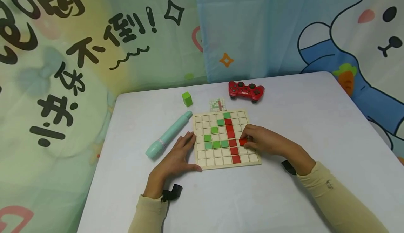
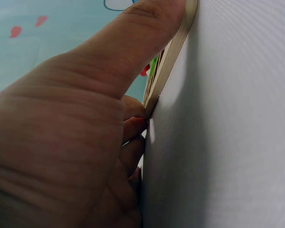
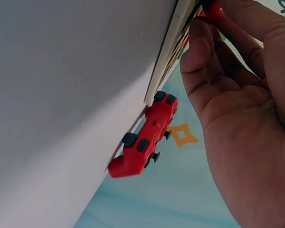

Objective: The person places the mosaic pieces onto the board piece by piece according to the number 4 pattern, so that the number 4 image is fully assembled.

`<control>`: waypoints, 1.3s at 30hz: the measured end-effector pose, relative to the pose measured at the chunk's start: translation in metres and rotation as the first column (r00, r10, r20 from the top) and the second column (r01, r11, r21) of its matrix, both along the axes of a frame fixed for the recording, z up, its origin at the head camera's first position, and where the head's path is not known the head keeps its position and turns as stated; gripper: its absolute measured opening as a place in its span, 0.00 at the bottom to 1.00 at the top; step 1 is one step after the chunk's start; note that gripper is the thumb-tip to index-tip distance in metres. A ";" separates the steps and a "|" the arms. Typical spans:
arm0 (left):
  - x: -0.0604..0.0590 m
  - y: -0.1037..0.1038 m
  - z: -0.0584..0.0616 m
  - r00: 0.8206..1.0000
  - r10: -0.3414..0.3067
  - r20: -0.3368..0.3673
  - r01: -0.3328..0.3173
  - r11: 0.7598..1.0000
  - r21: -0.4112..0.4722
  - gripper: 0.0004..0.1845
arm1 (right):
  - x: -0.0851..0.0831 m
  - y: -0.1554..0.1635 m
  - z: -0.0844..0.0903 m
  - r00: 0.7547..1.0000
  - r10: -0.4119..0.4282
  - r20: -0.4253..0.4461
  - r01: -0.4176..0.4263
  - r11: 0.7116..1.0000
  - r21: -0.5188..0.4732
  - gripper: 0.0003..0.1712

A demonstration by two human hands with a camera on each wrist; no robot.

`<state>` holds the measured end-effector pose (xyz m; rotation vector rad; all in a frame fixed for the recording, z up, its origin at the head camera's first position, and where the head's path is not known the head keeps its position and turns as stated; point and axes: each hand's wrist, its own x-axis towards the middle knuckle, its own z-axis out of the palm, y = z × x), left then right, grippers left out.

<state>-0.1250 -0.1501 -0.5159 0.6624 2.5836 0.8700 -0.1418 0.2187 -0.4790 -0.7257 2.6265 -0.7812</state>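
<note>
Right hand [image 1: 268, 142] pinches a red tile [image 1: 242, 142] over the wooden grid board [image 1: 202, 163]; left hand [image 1: 175, 159] rests flat, fingers straight, against the board's left edge.

red gamepad [image 1: 246, 90], green cube [image 1: 187, 98], teal pen [image 1: 168, 134]

Bright, even light, soft shadows; wrist views sit close and blurred (head view sharp).

left hand [image 2: 71, 142], thumb along board edge [image 2: 168, 61]
</note>
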 end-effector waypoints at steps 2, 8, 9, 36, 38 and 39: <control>0.000 0.000 0.000 1.000 -0.004 -0.009 0.004 1.000 0.000 0.68 | 0.000 -0.003 -0.001 1.000 -0.004 -0.002 0.004 1.000 -0.004 0.11; 0.000 -0.002 0.002 1.000 -0.012 -0.015 0.012 1.000 -0.004 0.68 | -0.001 -0.008 -0.004 0.999 0.012 -0.032 -0.012 1.000 -0.013 0.11; 0.001 -0.002 0.003 1.000 -0.012 -0.012 0.012 1.000 -0.004 0.68 | -0.002 -0.008 -0.005 0.999 0.018 -0.035 -0.018 1.000 -0.012 0.10; 0.004 -0.005 0.000 1.000 0.011 -0.009 -0.011 1.000 -0.008 0.69 | -0.013 -0.019 -0.003 0.998 0.047 0.051 -0.047 0.999 0.002 0.11; 0.004 -0.006 -0.001 1.000 0.002 -0.002 -0.002 1.000 -0.001 0.69 | -0.011 -0.020 -0.004 0.997 0.050 0.057 -0.051 0.999 0.017 0.11; 0.005 -0.006 -0.001 1.000 -0.001 0.003 0.001 1.000 0.005 0.69 | -0.010 -0.021 -0.005 0.997 0.052 0.059 -0.053 0.998 0.025 0.11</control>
